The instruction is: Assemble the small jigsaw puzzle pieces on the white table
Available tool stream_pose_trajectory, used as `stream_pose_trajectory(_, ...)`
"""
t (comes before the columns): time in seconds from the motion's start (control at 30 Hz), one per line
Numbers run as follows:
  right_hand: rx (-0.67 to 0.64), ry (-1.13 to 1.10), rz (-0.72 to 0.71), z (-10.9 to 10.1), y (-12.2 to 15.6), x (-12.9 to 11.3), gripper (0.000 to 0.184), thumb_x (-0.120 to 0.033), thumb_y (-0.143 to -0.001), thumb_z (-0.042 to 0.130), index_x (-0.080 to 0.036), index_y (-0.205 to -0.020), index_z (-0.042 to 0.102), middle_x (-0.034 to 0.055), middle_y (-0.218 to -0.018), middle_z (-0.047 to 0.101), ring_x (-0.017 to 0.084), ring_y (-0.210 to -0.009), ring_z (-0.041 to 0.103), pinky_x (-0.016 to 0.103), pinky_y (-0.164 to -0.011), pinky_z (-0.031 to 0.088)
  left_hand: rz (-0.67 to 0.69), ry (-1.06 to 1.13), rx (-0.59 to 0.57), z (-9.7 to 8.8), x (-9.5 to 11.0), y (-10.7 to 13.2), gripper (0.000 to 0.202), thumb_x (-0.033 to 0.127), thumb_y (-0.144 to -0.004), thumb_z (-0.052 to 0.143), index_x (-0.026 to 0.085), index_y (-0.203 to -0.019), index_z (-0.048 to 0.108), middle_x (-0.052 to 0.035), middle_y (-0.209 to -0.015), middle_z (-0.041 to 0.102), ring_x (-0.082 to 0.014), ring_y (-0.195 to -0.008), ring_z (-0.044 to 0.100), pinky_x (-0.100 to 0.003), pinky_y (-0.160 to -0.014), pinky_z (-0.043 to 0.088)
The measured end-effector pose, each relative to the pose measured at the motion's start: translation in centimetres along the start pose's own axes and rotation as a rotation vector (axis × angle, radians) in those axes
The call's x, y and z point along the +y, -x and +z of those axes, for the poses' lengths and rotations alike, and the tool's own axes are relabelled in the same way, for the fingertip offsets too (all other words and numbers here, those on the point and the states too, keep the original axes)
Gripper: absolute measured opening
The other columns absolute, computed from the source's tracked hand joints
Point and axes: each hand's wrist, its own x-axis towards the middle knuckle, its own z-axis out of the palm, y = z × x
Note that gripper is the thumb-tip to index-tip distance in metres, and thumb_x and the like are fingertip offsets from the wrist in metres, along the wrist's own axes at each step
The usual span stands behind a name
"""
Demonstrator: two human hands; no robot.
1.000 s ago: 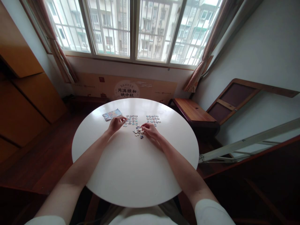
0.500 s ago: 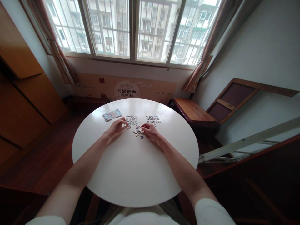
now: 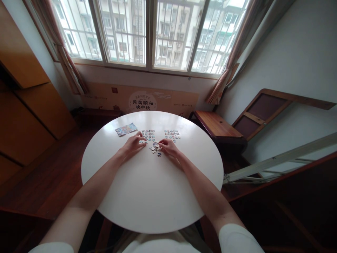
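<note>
My left hand point(image 3: 134, 142) rests on the round white table with thumb and forefinger apart, curved around small pieces lying at the lower left of a block of jigsaw pieces point(image 3: 149, 135). My right hand point(image 3: 169, 146) is at a loose pile of jigsaw pieces point(image 3: 156, 149), its fingers pinched on a jigsaw piece at the pile's right edge, mostly hidden by the fingertips. A second block of jigsaw pieces point(image 3: 172, 134) lies in rows just beyond this hand. Left of the blocks is a colourful picture sheet point(image 3: 126, 129).
The round white table point(image 3: 147, 189) reaches close to my body. Behind it, a printed cardboard panel point(image 3: 105, 98) stands below the window. A wooden-topped bench point(image 3: 218, 123) is at the right, and a metal ladder-like frame point(image 3: 284, 158) leans beyond the table's right edge.
My left thumb and forefinger have spread apart beside the left block, and the hand has shifted slightly right. My right hand has stayed at the pile.
</note>
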Motion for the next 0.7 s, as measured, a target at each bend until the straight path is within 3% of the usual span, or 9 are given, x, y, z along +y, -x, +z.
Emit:
stream_pose_trajectory(0.2,0.006,0.024,-0.020,-0.02,-0.03,0.21,0.026,-0.037,-0.069,0.063,-0.013,-0.078,0.063,0.0017,-0.061,0.060,0.010,-0.052,0.053,0.020,-0.047,0.041,-0.004,0.031,0.008,-0.29,0.79,0.37,0.027,0.045,-0.078,0.054,0.026,-0.087,0.071,-0.0036,-0.099,0.054,-0.0126,-0.068,0.055,-0.025,-0.066,0.042)
stream_pose_trajectory(0.7,0.004,0.067,-0.022,0.02,-0.07,0.25,0.025,-0.036,-0.070,0.062,-0.012,-0.078,0.064,0.0015,-0.059,0.059,0.010,-0.051,0.052,0.021,-0.047,0.040,-0.049,0.035,0.014,-0.09,0.59,0.15,0.025,0.042,-0.077,0.056,0.025,-0.088,0.071,-0.0027,-0.098,0.057,-0.0117,-0.067,0.054,-0.023,-0.063,0.040)
